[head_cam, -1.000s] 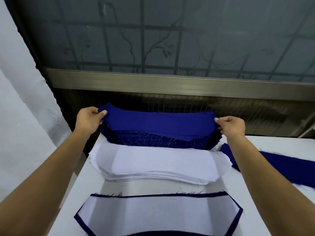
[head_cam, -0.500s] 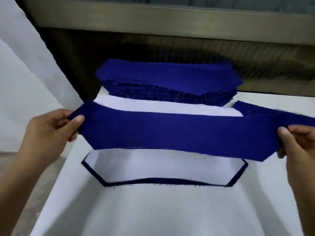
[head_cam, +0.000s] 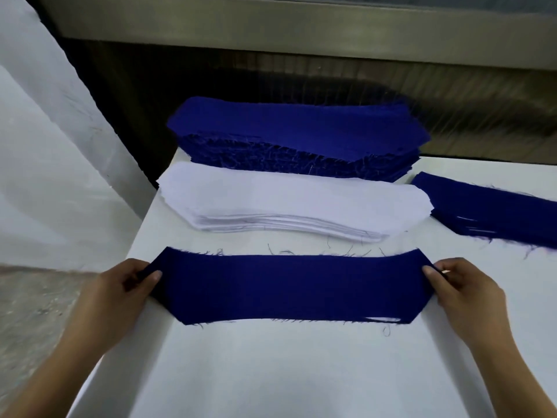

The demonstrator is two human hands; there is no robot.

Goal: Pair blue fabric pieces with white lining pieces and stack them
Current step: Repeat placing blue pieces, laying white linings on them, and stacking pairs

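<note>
A single blue fabric piece [head_cam: 289, 288] lies stretched flat on the white table, covering the paired stack beneath it; a sliver of white lining shows at its lower right edge. My left hand [head_cam: 126, 291] pinches its left end and my right hand [head_cam: 461, 291] pinches its right end. Behind it sits a stack of white lining pieces [head_cam: 289, 203], and behind that a thick stack of blue fabric pieces [head_cam: 289, 131] at the table's far edge.
A separate low pile of blue strips [head_cam: 494, 209] lies at the right. The white table [head_cam: 271, 372] drops off along its left edge to a grey floor [head_cam: 33, 312]. A white wall stands at the left; a metal window ledge [head_cam: 301, 31] runs behind.
Both hands took the top blue piece off the far stack, carried it toward me over the white stack, and laid it down on the nearest paired piece, hiding its white lining.
</note>
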